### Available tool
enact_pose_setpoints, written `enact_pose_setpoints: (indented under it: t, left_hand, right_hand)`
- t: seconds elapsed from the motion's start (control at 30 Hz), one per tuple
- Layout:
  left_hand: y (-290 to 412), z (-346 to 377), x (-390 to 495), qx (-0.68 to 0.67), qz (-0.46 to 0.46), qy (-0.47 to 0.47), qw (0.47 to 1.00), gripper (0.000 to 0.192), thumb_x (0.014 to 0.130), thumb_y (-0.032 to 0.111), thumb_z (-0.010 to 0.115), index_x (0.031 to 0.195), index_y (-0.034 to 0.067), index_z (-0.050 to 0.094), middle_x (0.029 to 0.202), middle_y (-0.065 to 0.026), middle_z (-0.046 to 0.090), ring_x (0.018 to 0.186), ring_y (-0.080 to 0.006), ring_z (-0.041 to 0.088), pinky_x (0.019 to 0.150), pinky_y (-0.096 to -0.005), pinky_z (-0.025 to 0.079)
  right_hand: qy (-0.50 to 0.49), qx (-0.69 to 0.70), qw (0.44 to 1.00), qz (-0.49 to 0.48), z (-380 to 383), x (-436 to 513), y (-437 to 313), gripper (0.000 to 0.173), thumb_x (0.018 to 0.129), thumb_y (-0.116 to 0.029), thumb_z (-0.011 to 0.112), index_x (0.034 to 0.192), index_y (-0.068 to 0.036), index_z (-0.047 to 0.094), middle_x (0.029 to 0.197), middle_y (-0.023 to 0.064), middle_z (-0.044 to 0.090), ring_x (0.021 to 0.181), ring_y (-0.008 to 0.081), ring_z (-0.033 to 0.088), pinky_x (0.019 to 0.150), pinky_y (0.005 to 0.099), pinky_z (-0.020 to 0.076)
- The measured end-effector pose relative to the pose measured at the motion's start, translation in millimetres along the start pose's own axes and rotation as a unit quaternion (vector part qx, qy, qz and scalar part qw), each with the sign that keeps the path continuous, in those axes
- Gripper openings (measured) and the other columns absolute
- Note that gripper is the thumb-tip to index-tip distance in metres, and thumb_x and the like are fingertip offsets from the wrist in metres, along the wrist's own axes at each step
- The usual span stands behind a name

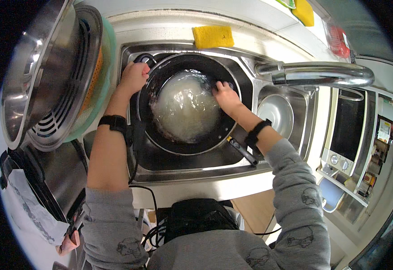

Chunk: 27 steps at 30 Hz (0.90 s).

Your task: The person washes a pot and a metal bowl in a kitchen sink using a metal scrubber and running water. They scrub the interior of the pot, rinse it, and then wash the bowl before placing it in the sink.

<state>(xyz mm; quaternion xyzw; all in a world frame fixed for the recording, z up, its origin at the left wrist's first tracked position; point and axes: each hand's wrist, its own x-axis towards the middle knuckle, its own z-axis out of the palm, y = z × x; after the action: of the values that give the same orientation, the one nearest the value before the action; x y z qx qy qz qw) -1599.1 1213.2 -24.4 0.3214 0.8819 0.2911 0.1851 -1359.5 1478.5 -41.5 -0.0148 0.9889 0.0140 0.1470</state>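
A large black wok (183,148) sits in the sink basin (169,173), with cloudy whitish water (186,108) in its bottom. At the upper left, my left hand (136,77) is closed around the wok's black loop handle (146,58). My right hand (226,96) is inside the wok against its right wall, fingers curled on a small dark pad (229,85); blur and the black wall hide the pad's shape. The wok's long handle (243,152), black with a yellow part, points to the lower right under my right forearm.
A chrome faucet (321,75) reaches over the right side. Below it, a metal bowl (275,114) lies in the smaller basin. A yellow sponge cloth (213,37) rests on the back ledge. Metal bowls and colanders (58,74) stand stacked at left. A black cable (154,195) hangs in front.
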Motion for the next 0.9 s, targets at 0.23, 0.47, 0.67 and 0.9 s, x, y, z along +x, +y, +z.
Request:
enact_pose_setpoints:
  t: [0.23, 0.47, 0.67, 0.9]
  left_hand:
    - [13.0, -4.8, 0.2, 0.040, 0.006, -0.024, 0.999, 0.019, 0.071, 0.007, 0.069, 0.088, 0.002, 0.063, 0.084, -0.0137, 0.064, 0.082, -0.0298, 0.060, 0.074, -0.0378, 0.047]
    - [12.9, -4.2, -0.6, 0.021, 0.016, -0.012, 1.000, 0.012, 0.071, 0.002, 0.065, 0.083, 0.004, 0.064, 0.076, -0.0117, 0.063, 0.081, -0.0286, 0.058, 0.072, -0.0384, 0.047]
    - [11.5, -4.0, 1.2, 0.020, 0.014, -0.016, 1.000, 0.011, 0.070, 0.003, 0.064, 0.081, 0.004, 0.064, 0.076, -0.0112, 0.064, 0.081, -0.0289, 0.057, 0.073, -0.0392, 0.047]
    - [14.3, -4.6, 0.5, 0.017, 0.004, -0.012, 1.000, 0.011, 0.071, 0.003, 0.064, 0.082, 0.004, 0.065, 0.079, -0.0116, 0.065, 0.084, -0.0293, 0.058, 0.075, -0.0391, 0.047]
  right_hand:
    - [-0.171, 0.193, 0.964, -0.064, 3.5, -64.1, -54.7, 0.016, 0.073, -0.004, 0.059, 0.089, -0.007, 0.062, 0.093, 0.0206, 0.056, 0.085, 0.0386, 0.060, 0.075, 0.0423, 0.0513]
    - [-0.070, 0.445, 0.871, -0.195, 17.4, -6.5, -160.9, 0.019, 0.071, -0.007, 0.066, 0.088, -0.009, 0.058, 0.085, 0.0136, 0.056, 0.086, 0.0335, 0.055, 0.072, 0.0431, 0.0455]
    - [0.164, 0.224, 0.954, -0.109, -14.7, 101.5, -152.7, 0.010, 0.075, -0.006, 0.053, 0.082, -0.004, 0.060, 0.096, 0.0132, 0.053, 0.090, 0.0304, 0.055, 0.075, 0.0388, 0.0494]
    - [0.019, 0.066, 0.995, -0.076, -15.1, 66.6, -22.4, 0.018, 0.082, -0.010, 0.049, 0.091, -0.006, 0.064, 0.108, 0.0120, 0.053, 0.100, 0.0323, 0.055, 0.081, 0.0387, 0.0520]
